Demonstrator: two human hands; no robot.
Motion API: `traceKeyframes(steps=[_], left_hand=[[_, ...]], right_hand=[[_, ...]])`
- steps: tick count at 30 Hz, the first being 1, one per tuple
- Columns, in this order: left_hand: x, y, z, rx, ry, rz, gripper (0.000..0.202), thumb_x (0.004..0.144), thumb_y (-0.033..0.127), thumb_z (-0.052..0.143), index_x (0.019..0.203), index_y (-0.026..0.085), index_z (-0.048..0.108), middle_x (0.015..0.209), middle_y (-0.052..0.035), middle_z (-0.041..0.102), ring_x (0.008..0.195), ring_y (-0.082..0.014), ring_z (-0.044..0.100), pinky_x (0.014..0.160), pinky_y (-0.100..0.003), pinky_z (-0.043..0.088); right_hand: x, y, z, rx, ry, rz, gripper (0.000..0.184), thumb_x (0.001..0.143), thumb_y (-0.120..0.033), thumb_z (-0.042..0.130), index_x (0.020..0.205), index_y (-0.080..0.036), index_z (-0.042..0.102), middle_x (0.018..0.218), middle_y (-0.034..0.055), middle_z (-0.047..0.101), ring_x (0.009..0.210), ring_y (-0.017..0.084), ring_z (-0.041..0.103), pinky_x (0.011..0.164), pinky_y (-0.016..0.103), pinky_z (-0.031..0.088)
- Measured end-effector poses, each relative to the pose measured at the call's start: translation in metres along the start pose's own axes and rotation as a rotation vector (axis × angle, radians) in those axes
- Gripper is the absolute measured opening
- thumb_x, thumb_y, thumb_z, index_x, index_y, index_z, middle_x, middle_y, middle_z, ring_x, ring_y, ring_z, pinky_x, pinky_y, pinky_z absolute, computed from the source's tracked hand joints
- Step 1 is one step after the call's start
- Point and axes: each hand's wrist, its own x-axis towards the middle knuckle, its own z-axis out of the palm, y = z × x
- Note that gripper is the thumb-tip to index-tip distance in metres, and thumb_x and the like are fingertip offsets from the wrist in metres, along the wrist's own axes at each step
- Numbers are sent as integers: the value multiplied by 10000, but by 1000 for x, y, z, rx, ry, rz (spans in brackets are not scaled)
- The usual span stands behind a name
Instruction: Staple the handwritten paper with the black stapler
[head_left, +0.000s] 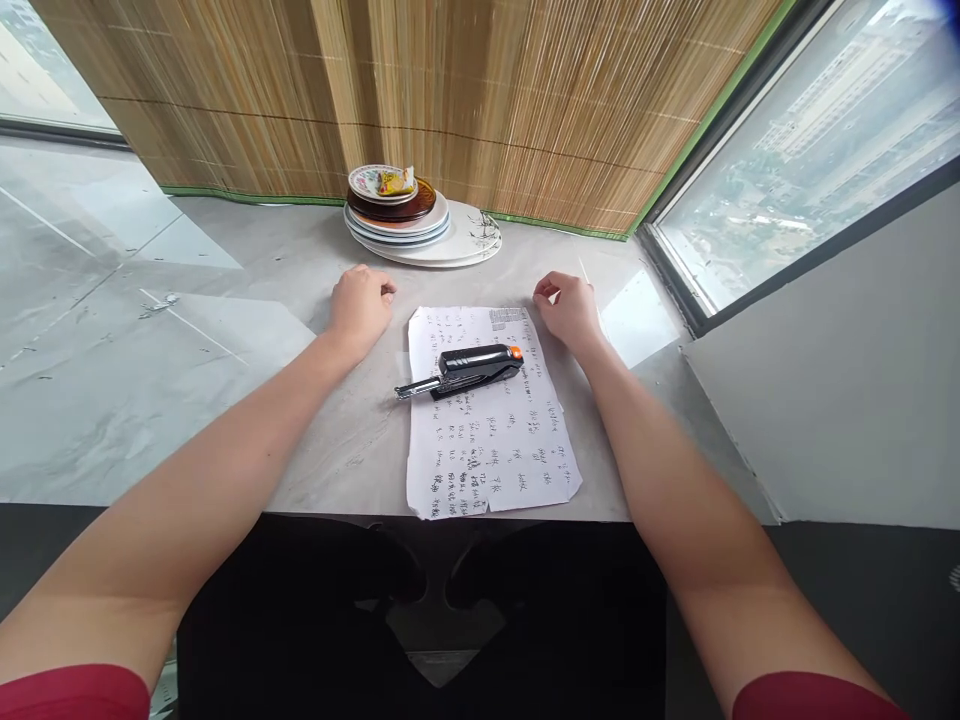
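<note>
1. Two bare hands rest on the grey marbled counter (315,470), one near each upper corner of the handwritten paper (499,430), both apart from it.
2. Left hand (363,305): back upward, fingers curled loosely inward towards the paper. The palm is hidden, so I cannot tell whether anything is held; nothing pokes out of it.
3. Right hand (566,305): thumb and forefinger bent towards each other in a loop with a small gap inside. No object shows there, though I cannot tell whether something tiny is pinched.
4. Between the hands, and nearer the person, a black stapler (480,370) lies across the upper half of the paper, its orange end (516,352) to the right.
5. At the stapler's left end a narrow tray (418,388) sticks out past the paper's left edge. Whether it contains staples is too small to tell.
6. Beyond the hands, a stack of plates (397,232) stands near the bamboo blind (450,90). An oval white plate (480,238) with a dark branch pattern reaches out to the right low in the pile; higher up is an amber-brown plate (425,200).
7. Topmost, a small floral plate (363,181) bears a yellow packet (394,183).
</note>
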Motion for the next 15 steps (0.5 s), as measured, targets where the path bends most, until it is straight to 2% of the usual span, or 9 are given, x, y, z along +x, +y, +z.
traceKeyframes(steps=[4, 9, 15], left_hand=[[1, 6, -5, -36, -28, -43, 97, 862, 281, 680, 880, 237, 765, 950, -102, 693, 939, -311, 643, 980, -466, 492], [1, 12, -10, -40, -40, -73, 99, 842, 335, 750, 803, 244, 744, 963, -99, 660, 928, -297, 637, 952, -449, 505], [-2, 22, -19, 53, -27, -97, 50, 844, 233, 720, 795, 231, 717, 1199, -104, 630, 900, -251, 654, 959, -448, 527]], right_hand=[[3, 2, 2, 27, -20, 55, 64, 854, -223, 624, 846, -243, 685, 907, 77, 749, 891, 273, 589, 837, 430, 468], [4, 1, 2, 38, -34, 83, 98, 843, -218, 624, 882, -240, 711, 892, 70, 739, 882, 269, 586, 768, 396, 451], [5, 5, 4, 32, -29, 75, 107, 829, -232, 634, 860, -237, 736, 811, 58, 717, 850, 264, 597, 788, 406, 480]])
